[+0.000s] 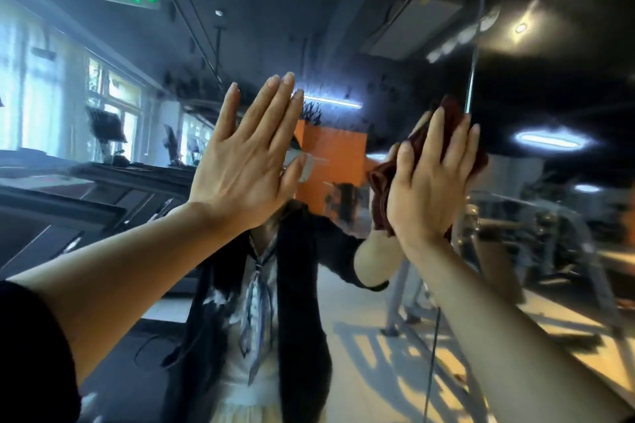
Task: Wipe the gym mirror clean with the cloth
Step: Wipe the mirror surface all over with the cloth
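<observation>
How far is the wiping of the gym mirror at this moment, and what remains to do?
Done: nothing can be confirmed; the frame is blurred, so clean and dirty glass look alike. In hand: the right hand presses the dark red cloth flat on the mirror, at head height beside a vertical seam. The left hand lies open and flat against the glass, without a cloth. Left: probably the rest of the mirror, though this is only a guess.

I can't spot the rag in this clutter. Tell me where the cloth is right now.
In the head view, the dark red cloth is right of centre, pressed flat against the mirror under the right hand, beside the bare left hand.
</observation>
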